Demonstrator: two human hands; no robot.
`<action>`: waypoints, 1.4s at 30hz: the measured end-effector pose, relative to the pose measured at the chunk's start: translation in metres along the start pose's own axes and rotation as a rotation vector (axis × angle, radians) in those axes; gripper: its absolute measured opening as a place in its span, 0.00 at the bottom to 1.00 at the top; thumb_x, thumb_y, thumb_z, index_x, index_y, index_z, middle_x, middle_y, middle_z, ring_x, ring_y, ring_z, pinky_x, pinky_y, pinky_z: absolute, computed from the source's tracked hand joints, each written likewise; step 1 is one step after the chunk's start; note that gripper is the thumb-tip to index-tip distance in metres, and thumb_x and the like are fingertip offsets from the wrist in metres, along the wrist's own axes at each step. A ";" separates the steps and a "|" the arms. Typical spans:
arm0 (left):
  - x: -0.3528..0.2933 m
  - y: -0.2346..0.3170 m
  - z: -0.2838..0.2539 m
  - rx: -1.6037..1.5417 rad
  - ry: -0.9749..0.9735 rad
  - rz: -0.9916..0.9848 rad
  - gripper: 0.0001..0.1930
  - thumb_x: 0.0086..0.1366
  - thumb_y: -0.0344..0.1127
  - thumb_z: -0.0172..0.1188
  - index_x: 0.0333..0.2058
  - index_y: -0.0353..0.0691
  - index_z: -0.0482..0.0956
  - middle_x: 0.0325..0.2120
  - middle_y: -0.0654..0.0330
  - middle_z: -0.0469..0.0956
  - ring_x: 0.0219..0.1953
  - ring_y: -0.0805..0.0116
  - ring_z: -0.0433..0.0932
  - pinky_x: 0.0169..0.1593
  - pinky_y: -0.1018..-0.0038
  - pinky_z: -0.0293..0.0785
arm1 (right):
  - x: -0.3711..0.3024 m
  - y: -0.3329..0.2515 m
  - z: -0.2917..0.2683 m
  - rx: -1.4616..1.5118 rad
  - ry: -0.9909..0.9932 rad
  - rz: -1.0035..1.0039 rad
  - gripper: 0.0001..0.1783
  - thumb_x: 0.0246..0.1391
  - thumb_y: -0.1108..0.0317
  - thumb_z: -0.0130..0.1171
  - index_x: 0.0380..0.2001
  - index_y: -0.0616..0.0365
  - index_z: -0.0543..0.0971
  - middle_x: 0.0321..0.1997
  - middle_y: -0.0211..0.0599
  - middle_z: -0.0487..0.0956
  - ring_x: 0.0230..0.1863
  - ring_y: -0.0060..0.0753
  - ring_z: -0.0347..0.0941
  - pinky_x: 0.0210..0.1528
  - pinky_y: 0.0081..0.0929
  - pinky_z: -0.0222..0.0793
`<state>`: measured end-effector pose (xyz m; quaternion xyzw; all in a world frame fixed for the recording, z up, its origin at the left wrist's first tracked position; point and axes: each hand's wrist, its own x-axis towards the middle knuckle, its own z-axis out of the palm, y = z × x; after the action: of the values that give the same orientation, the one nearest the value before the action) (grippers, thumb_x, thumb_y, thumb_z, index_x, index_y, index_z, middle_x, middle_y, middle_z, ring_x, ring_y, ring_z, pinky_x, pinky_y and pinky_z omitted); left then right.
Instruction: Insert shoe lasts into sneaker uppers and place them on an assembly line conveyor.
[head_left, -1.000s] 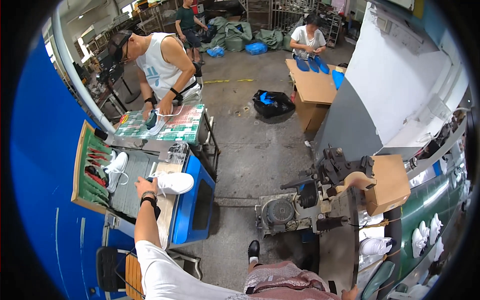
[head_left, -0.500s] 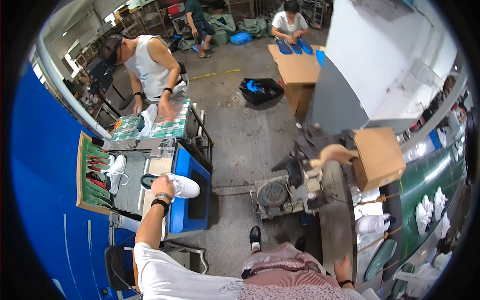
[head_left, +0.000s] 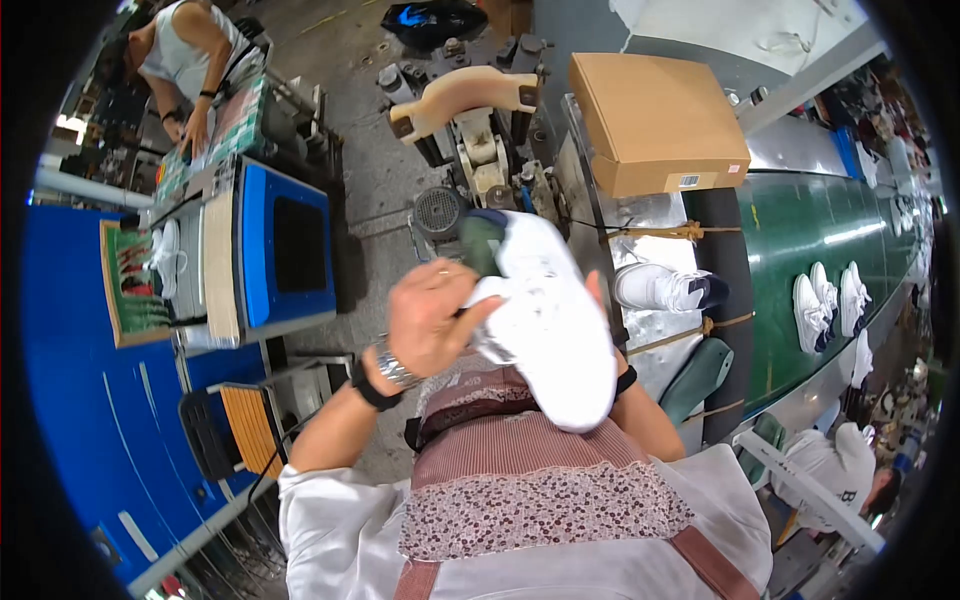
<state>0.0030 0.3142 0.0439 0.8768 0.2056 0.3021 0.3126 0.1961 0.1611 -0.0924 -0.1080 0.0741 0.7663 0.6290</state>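
Observation:
A white sneaker [head_left: 555,325] is held in front of my apron, its toe pointing down toward me and its dark collar away. My left hand [head_left: 430,315] grips the shoe's left side near the opening, thumb against the upper. Something green shows at the opening; I cannot tell what it is. My right hand [head_left: 597,292] is mostly hidden behind the shoe, with some fingers showing along its right edge. Beyond the shoe stands a machine with a curved tan pad [head_left: 465,95] and a motor [head_left: 438,210].
At left is a blue machine [head_left: 285,245] beside a green-lined tray [head_left: 125,330] with white shoes. To my right, another white sneaker [head_left: 655,288] and a green shoe last [head_left: 700,375] lie on a rack. Beyond are a cardboard box [head_left: 660,120] and a green conveyor [head_left: 780,230] with sneakers. A co-worker [head_left: 195,50] works far left.
My left hand has brought the sneaker from the blue machine to in front of my body. My right hand has come up to the shoe. The view has turned right.

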 end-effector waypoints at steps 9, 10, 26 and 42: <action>-0.027 -0.044 0.103 -0.327 0.132 -0.533 0.13 0.65 0.39 0.66 0.38 0.34 0.76 0.20 0.57 0.77 0.20 0.70 0.70 0.27 0.68 0.67 | 0.016 -0.061 0.056 -1.005 0.244 -0.634 0.46 0.58 0.56 0.60 0.73 0.63 0.54 0.69 0.52 0.68 0.66 0.46 0.70 0.67 0.38 0.65; -0.025 -0.054 0.108 -0.334 0.142 -0.511 0.13 0.65 0.39 0.66 0.38 0.34 0.76 0.20 0.57 0.77 0.20 0.70 0.70 0.27 0.68 0.67 | 0.026 -0.066 0.065 -1.160 0.227 -0.697 0.49 0.56 0.59 0.63 0.74 0.64 0.51 0.69 0.52 0.66 0.67 0.46 0.69 0.67 0.36 0.64; -0.028 -0.121 0.182 -1.529 0.335 -0.899 0.17 0.76 0.33 0.50 0.59 0.32 0.72 0.54 0.53 0.78 0.52 0.63 0.81 0.52 0.67 0.81 | 0.114 -0.018 0.151 -2.628 0.545 -0.287 0.64 0.44 0.42 0.65 0.75 0.63 0.45 0.51 0.75 0.71 0.44 0.72 0.78 0.49 0.53 0.76; -0.027 -0.081 0.183 -1.711 0.415 -0.833 0.39 0.71 0.70 0.44 0.68 0.45 0.64 0.59 0.56 0.75 0.58 0.57 0.75 0.61 0.60 0.72 | 0.067 0.011 0.104 -2.488 0.626 -0.720 0.61 0.49 0.37 0.64 0.76 0.57 0.49 0.48 0.62 0.70 0.35 0.64 0.79 0.39 0.51 0.78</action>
<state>0.0895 0.2805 -0.1349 0.1400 0.2613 0.3632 0.8833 0.1650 0.2480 -0.0091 -0.7905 -0.5626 0.0584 0.2349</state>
